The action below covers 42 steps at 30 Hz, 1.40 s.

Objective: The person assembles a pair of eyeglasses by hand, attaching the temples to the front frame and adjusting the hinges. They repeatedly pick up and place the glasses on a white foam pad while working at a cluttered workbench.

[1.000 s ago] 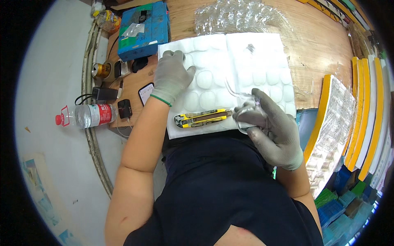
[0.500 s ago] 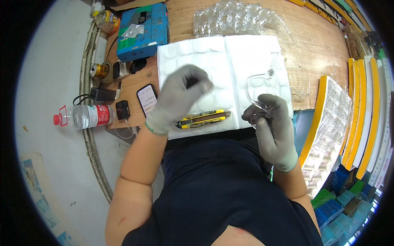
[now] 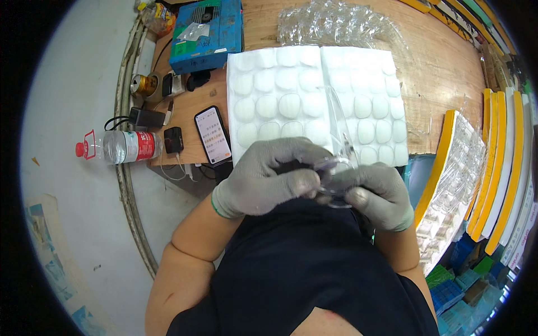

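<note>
A pair of transparent eyeglasses is held between my two gloved hands, just above the near edge of the white padded sheet. My left hand, in a grey glove, pinches its front near a lens with thumb and fingers. From the other side, my right hand, gloved alike, grips the lower part of the eyeglasses. One thin temple arm rises over the sheet. Rows of rounded, lens-like shapes cover the white sheet. My fingers hide part of the eyeglasses, and motion blurs it.
Behind the sheet lies a pile of transparent plastic pieces. To the left are a blue box, a lit phone, a black adapter and a water bottle. Yellow-edged stacked boards stand at right.
My left hand has come down and right to take hold of the eyeglasses, which my right hand held alone. The black-and-yellow tools on the sheet no longer show. The view has shifted slightly.
</note>
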Tool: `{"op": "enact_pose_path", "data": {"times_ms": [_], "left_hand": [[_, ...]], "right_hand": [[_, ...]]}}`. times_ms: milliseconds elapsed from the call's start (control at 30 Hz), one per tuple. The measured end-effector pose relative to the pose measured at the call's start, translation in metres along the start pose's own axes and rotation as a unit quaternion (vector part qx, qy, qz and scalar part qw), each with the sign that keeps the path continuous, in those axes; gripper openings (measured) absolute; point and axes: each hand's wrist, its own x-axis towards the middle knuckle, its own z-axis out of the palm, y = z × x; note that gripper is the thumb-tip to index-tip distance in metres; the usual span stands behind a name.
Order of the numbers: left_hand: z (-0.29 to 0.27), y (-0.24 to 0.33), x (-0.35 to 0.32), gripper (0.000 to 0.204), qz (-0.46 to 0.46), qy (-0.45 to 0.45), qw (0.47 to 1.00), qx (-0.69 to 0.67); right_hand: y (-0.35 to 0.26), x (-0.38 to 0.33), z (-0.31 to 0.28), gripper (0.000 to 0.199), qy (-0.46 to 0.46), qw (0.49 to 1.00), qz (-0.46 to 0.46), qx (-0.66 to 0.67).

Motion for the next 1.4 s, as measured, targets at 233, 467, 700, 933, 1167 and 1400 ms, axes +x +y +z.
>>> {"op": "enact_pose_path", "data": {"times_ms": [233, 467, 700, 933, 1167, 1400], "left_hand": [[0.012, 0.019, 0.002, 0.027, 0.02, -0.024, 0.992, 0.118], [0.007, 0.018, 0.006, 0.022, 0.104, -0.038, 0.955, 0.275], [0.005, 0.002, 0.002, 0.018, 0.155, 0.01, 0.912, 0.38], [0.005, 0.014, 0.008, 0.02, 0.173, -0.05, 0.911, 0.372], [0.009, -0.002, 0.015, 0.018, 0.002, -0.005, 0.973, 0.232], [0.018, -0.005, 0.023, 0.017, 0.048, 0.038, 0.942, 0.331]], "right_hand": [[0.005, -0.006, -0.001, 0.026, 0.0, 1.0, 0.017, 0.005], [0.005, -0.007, 0.007, 0.024, 0.058, 0.996, -0.048, -0.044], [0.007, -0.005, 0.007, 0.015, 0.086, 0.984, -0.049, -0.146], [0.003, -0.005, -0.003, 0.014, 0.066, 0.988, -0.03, -0.136], [-0.01, 0.001, 0.01, 0.018, 0.154, 0.972, 0.002, -0.178], [-0.006, 0.009, 0.012, 0.014, 0.21, 0.971, -0.007, -0.11]]}}
